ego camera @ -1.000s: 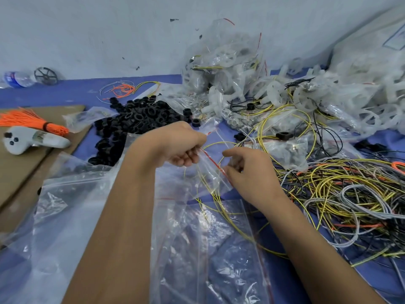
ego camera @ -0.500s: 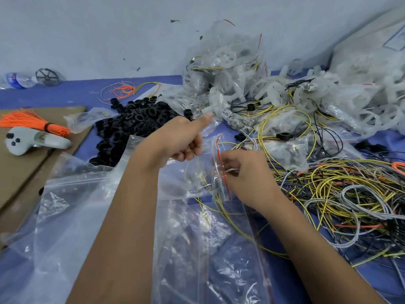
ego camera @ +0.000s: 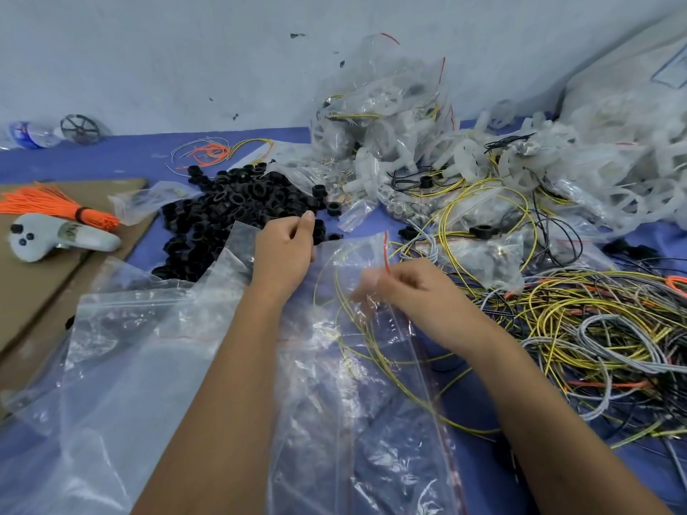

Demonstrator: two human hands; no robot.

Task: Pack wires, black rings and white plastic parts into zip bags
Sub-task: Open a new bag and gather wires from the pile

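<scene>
Our hands meet at frame centre: the left hand (ego camera: 284, 250) reaches toward the black rings (ego camera: 238, 210), while the right hand (ego camera: 412, 291) pinches the zip bag (ego camera: 357, 262), probably to hold its mouth open.

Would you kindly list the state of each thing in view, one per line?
zip bag: mouth open, held up, yellow wire inside.
left hand: grips the bag's left edge.
right hand: pinches the bag near its red strip.
black rings: loose pile, unpacked.
wires: tangled heap, unpacked.
white plastic parts: heaped, mostly unbagged.
</scene>
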